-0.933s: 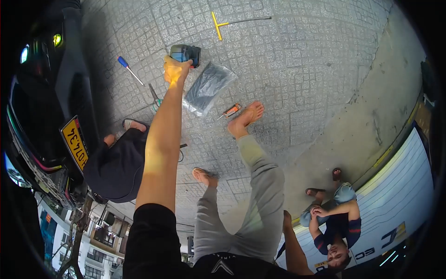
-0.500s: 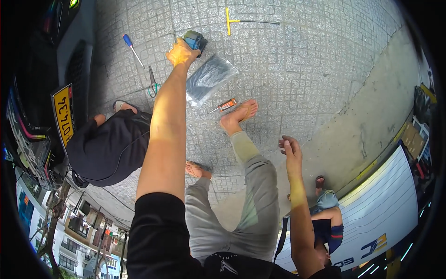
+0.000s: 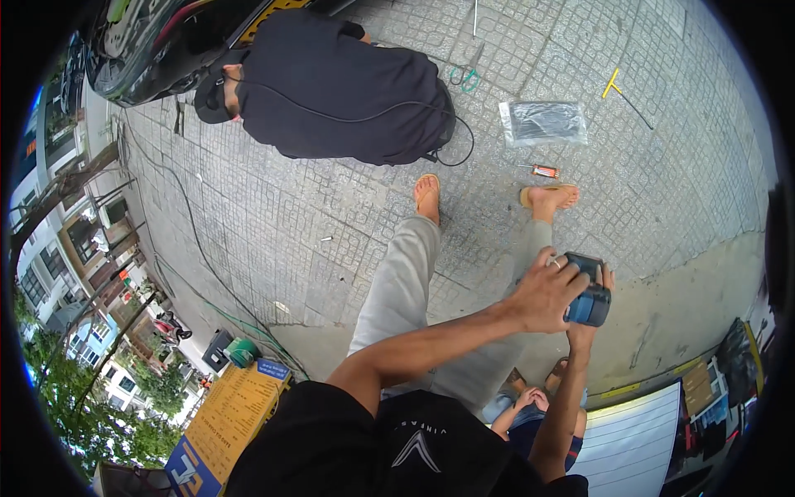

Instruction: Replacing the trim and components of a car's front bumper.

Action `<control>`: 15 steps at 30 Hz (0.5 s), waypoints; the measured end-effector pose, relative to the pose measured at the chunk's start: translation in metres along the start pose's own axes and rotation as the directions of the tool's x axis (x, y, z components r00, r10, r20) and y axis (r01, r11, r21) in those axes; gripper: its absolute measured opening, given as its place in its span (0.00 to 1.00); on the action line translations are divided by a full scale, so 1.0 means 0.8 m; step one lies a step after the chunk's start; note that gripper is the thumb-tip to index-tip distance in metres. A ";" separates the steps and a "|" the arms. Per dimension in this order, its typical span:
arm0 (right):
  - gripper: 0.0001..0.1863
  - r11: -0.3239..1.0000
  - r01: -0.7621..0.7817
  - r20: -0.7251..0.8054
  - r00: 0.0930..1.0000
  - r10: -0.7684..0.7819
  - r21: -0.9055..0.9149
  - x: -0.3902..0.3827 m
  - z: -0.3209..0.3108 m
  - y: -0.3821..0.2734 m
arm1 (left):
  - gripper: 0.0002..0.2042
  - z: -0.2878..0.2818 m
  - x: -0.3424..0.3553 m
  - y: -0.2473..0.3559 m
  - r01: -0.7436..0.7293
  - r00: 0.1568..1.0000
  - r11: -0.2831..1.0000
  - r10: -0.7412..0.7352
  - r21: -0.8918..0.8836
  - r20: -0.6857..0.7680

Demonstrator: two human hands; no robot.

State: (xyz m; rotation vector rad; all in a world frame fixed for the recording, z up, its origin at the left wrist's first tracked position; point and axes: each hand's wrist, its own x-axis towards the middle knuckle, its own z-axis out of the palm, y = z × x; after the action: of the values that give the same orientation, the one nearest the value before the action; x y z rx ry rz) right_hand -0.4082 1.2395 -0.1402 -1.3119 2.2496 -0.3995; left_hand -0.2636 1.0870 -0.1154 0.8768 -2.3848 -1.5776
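A blue-and-black cordless power tool (image 3: pixel 590 305) is held in front of my right thigh, between both hands; its working end cannot be made out. My left hand (image 3: pixel 542 290), with a ring on one finger, is closed over its near left side. From below and the right, my right hand (image 3: pixel 582 333) grips it, fingertips showing along its far edge. On the paving beyond lie an orange-handled screwdriver (image 3: pixel 545 171) by my right foot and a clear plastic bag (image 3: pixel 544 123) with something dark inside. Teal-handled scissors (image 3: pixel 468 76) and a yellow T-handle tool (image 3: pixel 614 84) lie farther off.
A co-worker in dark clothes (image 3: pixel 348 91) crouches at the front left beside a dark vehicle (image 3: pixel 166 50). Another person (image 3: pixel 530 414) sits behind my right arm. A metal shaft (image 3: pixel 475 18) lies at the far edge. Left, a cable (image 3: pixel 186 207) crosses the paving near a yellow signboard (image 3: pixel 228 414).
My left hand has brought the power tool back from the paving to my body, and my right hand has closed on it. My view has turned left, showing more of the crouching co-worker.
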 end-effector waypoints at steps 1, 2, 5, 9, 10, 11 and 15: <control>0.31 0.993 0.097 0.131 0.988 -0.087 -0.072 -0.012 -0.011 -0.013 | 0.33 -0.001 -0.042 0.021 -0.101 0.995 0.995 0.102 0.016 -0.009; 0.26 0.983 0.180 0.201 0.963 -0.181 0.026 -0.016 -0.024 -0.066 | 0.33 -0.017 -0.080 0.028 -0.192 0.981 0.980 0.193 0.052 -0.019; 0.19 0.963 0.068 0.389 0.905 -0.170 0.262 -0.121 -0.028 -0.093 | 0.33 -0.055 -0.166 0.024 -0.221 0.966 0.968 0.234 -0.115 0.108; 0.20 0.942 0.010 0.652 0.719 -0.240 0.336 -0.173 0.042 -0.159 | 0.36 -0.097 -0.263 -0.048 -0.256 0.879 0.949 0.308 -0.183 0.365; 0.20 0.946 0.007 0.650 0.724 -0.229 0.325 -0.187 0.059 -0.166 | 0.36 -0.094 -0.280 -0.070 -0.267 0.875 0.945 0.321 -0.192 0.363; 0.19 0.931 -0.137 0.643 0.756 -0.123 0.338 -0.197 0.090 -0.192 | 0.38 -0.093 -0.304 -0.102 -0.241 0.892 0.956 0.287 -0.168 0.349; 0.19 0.924 -0.380 0.700 0.672 0.243 0.043 -0.224 0.255 -0.184 | 0.39 -0.082 -0.405 -0.262 0.147 0.989 0.982 -0.143 -0.119 0.039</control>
State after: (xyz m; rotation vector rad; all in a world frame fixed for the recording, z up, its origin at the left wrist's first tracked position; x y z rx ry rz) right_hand -0.1147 1.3230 -0.1892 -0.7582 1.6881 0.0220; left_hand 0.1100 1.1534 -0.2110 1.0293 -2.2612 -1.7803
